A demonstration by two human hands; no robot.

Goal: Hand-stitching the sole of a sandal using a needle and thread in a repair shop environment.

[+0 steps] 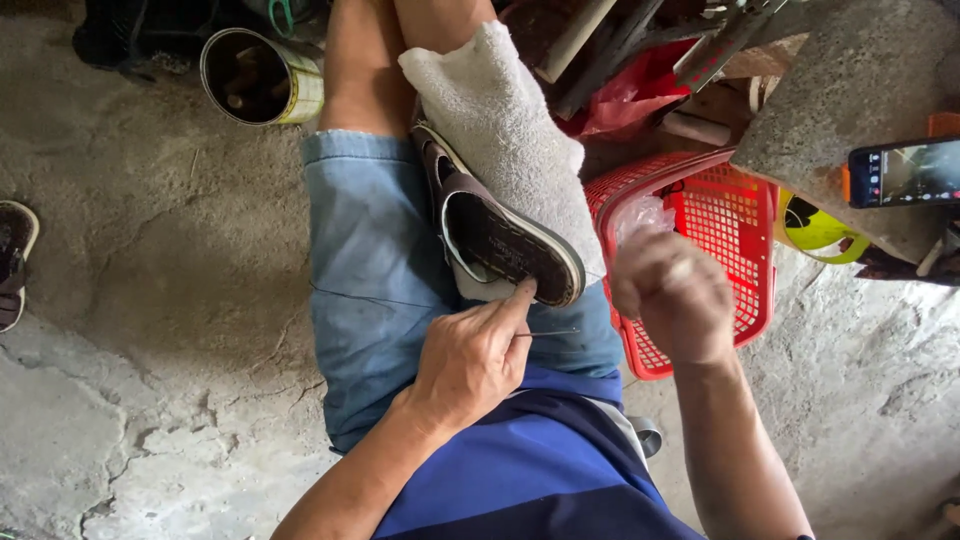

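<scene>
Dead centre sits the brown shoe (505, 240), sole edge up, wedged on the person's lap against a pale towel (505, 120) draped over the knee. The left hand (470, 360) comes in from six o'clock, thumb tip pressed to the sole rim, fingers curled tight round a thin needle (548, 332) that pokes out toward three o'clock. The right hand (672, 295), blurred, hangs at three o'clock of the shoe, fisted; whether it grips anything cannot be told. Behind it stands a red plastic basket (740, 215) with clear plastic inside. At eleven o'clock, an open tin can (262, 77) with a yellow-and-white label lies on its side. At two o'clock, a phone (905, 172) in an orange case rests on a grey slab (850, 80); a yellow-green container (815, 228) sits below it. A sandal (14, 262) shows at nine o'clock. The floor (150, 300) is rough, cracked grey concrete.
</scene>
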